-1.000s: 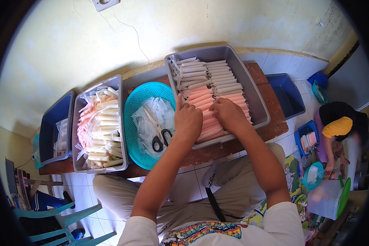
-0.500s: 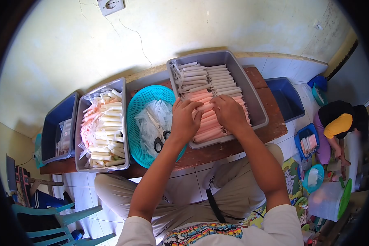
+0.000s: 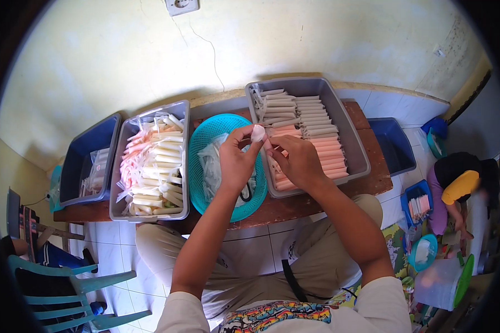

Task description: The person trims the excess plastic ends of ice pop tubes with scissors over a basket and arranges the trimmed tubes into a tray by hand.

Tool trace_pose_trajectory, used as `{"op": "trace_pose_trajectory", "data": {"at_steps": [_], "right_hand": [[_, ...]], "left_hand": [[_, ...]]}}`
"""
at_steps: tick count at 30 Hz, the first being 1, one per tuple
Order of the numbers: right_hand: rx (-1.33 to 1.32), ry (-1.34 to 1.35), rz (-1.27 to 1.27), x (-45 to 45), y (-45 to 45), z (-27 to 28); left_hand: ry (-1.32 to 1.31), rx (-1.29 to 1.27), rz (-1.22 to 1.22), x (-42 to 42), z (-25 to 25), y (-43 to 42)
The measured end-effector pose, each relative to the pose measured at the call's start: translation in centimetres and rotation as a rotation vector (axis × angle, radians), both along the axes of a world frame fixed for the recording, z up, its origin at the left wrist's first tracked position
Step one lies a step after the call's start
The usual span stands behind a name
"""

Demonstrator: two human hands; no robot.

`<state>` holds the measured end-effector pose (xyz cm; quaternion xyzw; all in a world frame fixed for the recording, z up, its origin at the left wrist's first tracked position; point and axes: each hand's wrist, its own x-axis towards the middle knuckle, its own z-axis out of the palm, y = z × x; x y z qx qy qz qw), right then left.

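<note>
You're facing a reddish-brown wooden bench [image 3: 379, 166], its right end extending past the last container. Directly on it, left to right, four are sitting in a row: dark blue tub [image 3: 76, 175], grey tub [image 3: 186, 166], turquoise mesh basket [image 3: 222, 126], second grey tub [image 3: 346, 130].

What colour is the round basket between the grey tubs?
Turquoise; the basket shows best in the head view.

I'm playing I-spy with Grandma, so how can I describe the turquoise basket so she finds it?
Find the wooden bench by the wall. Between its two filled grey tubs sits the turquoise basket, partly hidden by the left hand. It's round with little holes; those tubs are boxy and solid.
</note>
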<state>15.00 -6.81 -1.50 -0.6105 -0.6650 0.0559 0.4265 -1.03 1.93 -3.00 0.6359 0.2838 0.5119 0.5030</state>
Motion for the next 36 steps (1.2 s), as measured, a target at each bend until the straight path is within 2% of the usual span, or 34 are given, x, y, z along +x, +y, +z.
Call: {"op": "trace_pose_trajectory", "data": {"at_steps": [5,8,15,20,24,26,28,33,36], "right_hand": [[-0.047,0.170,0.056,-2.5,0.6,1.5],[-0.134,0.191,0.105,-3.0,1.3,2.0],[-0.108,0.162,0.138,-4.0,2.4,5.2],[-0.202,0.472,0.281,-4.4,5.1,4.7],[-0.214,0.524,0.318,-4.6,6.9,3.1],[-0.244,0.679,0.362,-4.7,7.3,2.3],[-0.272,0.658,0.350,-4.8,7.4,1.8],[-0.368,0.619,0.309,-4.3,7.6,0.9],[-0.418,0.721,0.283,-3.9,8.4,0.2]], "left_hand": [[0.052,0.028,-0.012,-2.3,0.0,0.2],[0.135,0.080,0.030,-3.6,0.5,0.0],[0.281,0.191,0.093,-6.9,1.9,0.6],[0.339,0.175,0.015,-9.0,2.0,1.2],[0.409,0.151,-0.004,-9.8,2.2,0.9],[0.421,0.151,-0.002,-10.1,2.0,1.2],[0.472,0.245,-0.044,-10.4,1.3,1.4],[0.557,0.261,-0.052,-10.1,0.5,1.4],[0.570,0.241,-0.051,-10.0,0.2,1.5]]}}
